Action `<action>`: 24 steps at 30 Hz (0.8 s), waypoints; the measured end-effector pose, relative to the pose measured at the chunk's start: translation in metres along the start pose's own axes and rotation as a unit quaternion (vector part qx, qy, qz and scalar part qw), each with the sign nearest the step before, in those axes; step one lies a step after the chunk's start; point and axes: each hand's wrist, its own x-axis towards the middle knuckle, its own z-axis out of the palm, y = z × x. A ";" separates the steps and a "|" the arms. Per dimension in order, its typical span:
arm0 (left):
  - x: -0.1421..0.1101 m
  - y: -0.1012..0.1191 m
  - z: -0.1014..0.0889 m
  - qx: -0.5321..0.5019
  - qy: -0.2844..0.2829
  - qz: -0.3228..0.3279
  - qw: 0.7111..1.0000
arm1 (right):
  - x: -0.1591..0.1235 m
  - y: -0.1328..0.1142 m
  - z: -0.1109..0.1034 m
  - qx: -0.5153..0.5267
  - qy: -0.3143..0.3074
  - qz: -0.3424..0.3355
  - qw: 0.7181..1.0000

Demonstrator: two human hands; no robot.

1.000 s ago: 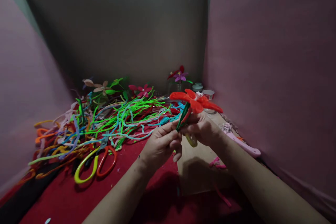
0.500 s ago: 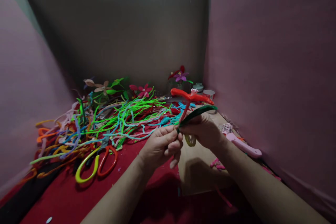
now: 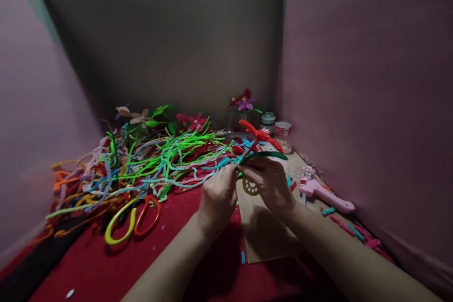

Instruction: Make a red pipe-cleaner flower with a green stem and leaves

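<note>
Left hand (image 3: pixel 217 194): turned knuckles-up since the earlier frames; fingers curled together, apparently pinched on the foot of a red stem (image 3: pixel 247 151). Right hand (image 3: pixel 272 188): thumb and fingers pinched just beside it. Red flower (image 3: pixel 262 135): held above the hands, now tipped edge-on and slanted. Green leaf (image 3: pixel 269 154): swung off the stem, over the right hand; the join is judged thereby exposed. Tub (image 3: pixel 283 128): red-and-white label borne, lettering unreadable.

Head cam's looking forward and down from close behind the hands (image 3: pixel 217 193), facing the panel (image 3: pixel 170 42) past them.
</note>
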 end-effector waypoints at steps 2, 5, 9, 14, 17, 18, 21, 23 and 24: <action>0.002 0.002 -0.002 -0.027 -0.002 -0.011 1.000 | 0.000 -0.001 0.000 0.003 -0.012 -0.003 1.000; 0.005 0.006 -0.001 -0.130 -0.022 -0.088 0.987 | 0.004 0.002 -0.004 0.035 -0.044 0.012 0.998; 0.007 0.014 -0.002 -0.290 -0.070 -0.188 0.936 | 0.013 0.007 -0.012 0.120 -0.111 0.018 0.986; 0.009 0.017 -0.009 -0.439 -0.157 -0.245 0.850 | 0.017 -0.001 -0.020 0.172 -0.175 0.032 0.969; 0.010 0.009 -0.014 -0.493 -0.246 -0.273 0.789 | 0.015 -0.010 -0.022 0.154 -0.225 0.065 0.960; 0.011 0.006 -0.016 -0.504 -0.275 -0.276 0.771 | 0.014 -0.012 -0.021 0.144 -0.237 0.065 0.959; 0.013 0.001 -0.017 -0.497 -0.301 -0.269 0.768 | 0.013 -0.009 -0.019 0.147 -0.221 0.042 0.963; 0.014 0.003 -0.015 -0.429 -0.258 -0.244 0.831 | 0.014 -0.002 -0.016 0.176 -0.171 0.038 0.969; 0.014 0.006 -0.014 -0.373 -0.225 -0.224 0.872 | 0.014 0.002 -0.015 0.187 -0.147 0.045 0.970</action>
